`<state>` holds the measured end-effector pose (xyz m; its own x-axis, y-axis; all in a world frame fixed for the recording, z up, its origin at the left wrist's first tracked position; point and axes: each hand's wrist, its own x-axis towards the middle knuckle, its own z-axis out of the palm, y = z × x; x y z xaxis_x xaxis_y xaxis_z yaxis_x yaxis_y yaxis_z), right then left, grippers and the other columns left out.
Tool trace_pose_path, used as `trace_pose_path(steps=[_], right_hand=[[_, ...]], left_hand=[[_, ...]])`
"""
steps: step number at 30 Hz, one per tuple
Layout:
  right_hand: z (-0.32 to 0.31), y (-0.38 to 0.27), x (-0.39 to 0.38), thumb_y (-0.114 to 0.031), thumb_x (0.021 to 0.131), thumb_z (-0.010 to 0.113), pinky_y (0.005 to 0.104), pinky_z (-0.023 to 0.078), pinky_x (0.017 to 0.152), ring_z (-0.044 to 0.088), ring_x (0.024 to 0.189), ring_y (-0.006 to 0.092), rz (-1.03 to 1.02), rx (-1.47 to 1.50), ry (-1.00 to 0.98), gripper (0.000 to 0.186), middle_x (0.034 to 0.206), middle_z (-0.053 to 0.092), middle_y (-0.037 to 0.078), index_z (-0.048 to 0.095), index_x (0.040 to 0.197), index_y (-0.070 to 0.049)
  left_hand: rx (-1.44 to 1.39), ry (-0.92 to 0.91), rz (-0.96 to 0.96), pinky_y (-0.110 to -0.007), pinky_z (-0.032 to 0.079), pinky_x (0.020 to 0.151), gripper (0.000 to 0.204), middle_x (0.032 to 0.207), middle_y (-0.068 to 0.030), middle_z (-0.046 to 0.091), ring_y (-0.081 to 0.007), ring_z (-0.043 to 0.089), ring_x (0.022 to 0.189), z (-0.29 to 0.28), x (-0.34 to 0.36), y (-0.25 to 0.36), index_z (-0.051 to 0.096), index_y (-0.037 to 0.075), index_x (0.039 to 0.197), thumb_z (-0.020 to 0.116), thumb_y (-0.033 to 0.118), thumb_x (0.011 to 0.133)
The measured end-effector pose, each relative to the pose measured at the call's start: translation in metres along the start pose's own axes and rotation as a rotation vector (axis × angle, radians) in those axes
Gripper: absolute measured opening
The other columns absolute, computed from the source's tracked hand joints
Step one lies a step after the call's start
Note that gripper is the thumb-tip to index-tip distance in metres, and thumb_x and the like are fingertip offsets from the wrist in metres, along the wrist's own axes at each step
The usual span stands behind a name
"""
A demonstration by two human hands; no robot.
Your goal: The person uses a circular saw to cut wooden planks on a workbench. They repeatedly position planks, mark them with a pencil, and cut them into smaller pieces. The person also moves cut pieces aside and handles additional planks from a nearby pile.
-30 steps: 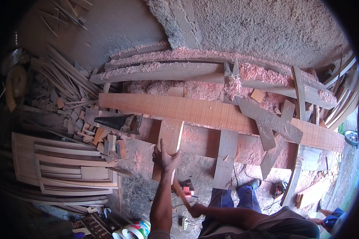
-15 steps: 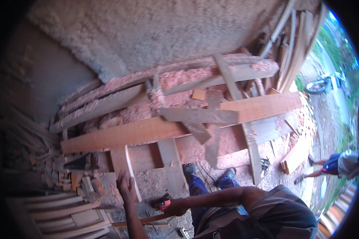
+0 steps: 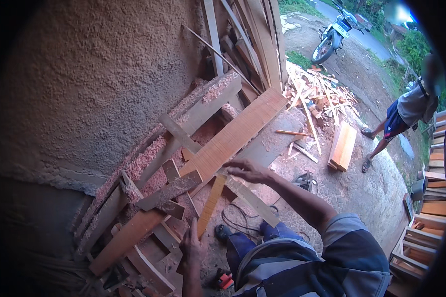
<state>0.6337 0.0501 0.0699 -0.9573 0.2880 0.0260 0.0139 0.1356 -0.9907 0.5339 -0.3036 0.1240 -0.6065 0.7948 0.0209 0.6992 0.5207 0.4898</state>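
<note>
My left hand grips the lower end of a narrow orange wooden strip at the bottom centre. My right hand is at the strip's upper end, fingers stretched out and apart, its fingertips near or on the wood. A grey board lies beside the strip, angled down to the right. Beyond my hands a long light-orange plank runs diagonally across the work pile, with grey crossed board pieces lying on it.
A rough wall is left, stacked boards behind. Offcuts, planks, a power tool with cable and a red tool lie on the floor. A person stands right, a motorbike outside.
My view has swung right toward the outdoor side. My right hand has moved forward and up from beside my body, and the orange strip now stands out diagonally between both hands.
</note>
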Motion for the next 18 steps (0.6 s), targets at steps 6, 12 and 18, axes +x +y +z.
trace_pose_path(steps=[6,12,18], right_hand=[[-0.131,0.088,-0.055,-0.024,0.094,0.066,0.0477,0.052,0.094,0.061,0.118,0.0380,0.386,-0.786,0.753,0.033,0.126,0.066,0.017,0.068,0.124,-0.010],[-0.184,0.141,-0.054,-0.016,0.092,0.060,0.0493,0.045,0.106,0.048,0.137,0.0336,0.479,-1.137,0.684,0.043,0.151,0.051,0.014,0.061,0.135,-0.015],[-0.185,0.155,-0.048,-0.017,0.091,0.058,0.0461,0.045,0.095,0.058,0.119,0.0266,0.507,-1.127,0.636,0.029,0.118,0.060,0.007,0.064,0.119,-0.013]], left_hand=[[-0.043,0.130,0.161,-0.051,0.053,0.090,0.050,0.116,-0.0215,0.064,-0.0432,0.064,0.106,0.071,0.158,0.062,0.058,0.003,0.133,0.074,0.022,0.091],[-0.074,0.139,0.274,-0.049,0.049,0.097,0.050,0.120,-0.0178,0.060,-0.0380,0.058,0.113,0.147,0.299,0.114,0.064,0.004,0.128,0.078,0.027,0.086],[-0.005,0.079,0.298,-0.051,0.044,0.100,0.052,0.121,-0.0153,0.059,-0.0368,0.053,0.120,0.186,0.351,0.123,0.065,0.007,0.126,0.080,0.029,0.082]])
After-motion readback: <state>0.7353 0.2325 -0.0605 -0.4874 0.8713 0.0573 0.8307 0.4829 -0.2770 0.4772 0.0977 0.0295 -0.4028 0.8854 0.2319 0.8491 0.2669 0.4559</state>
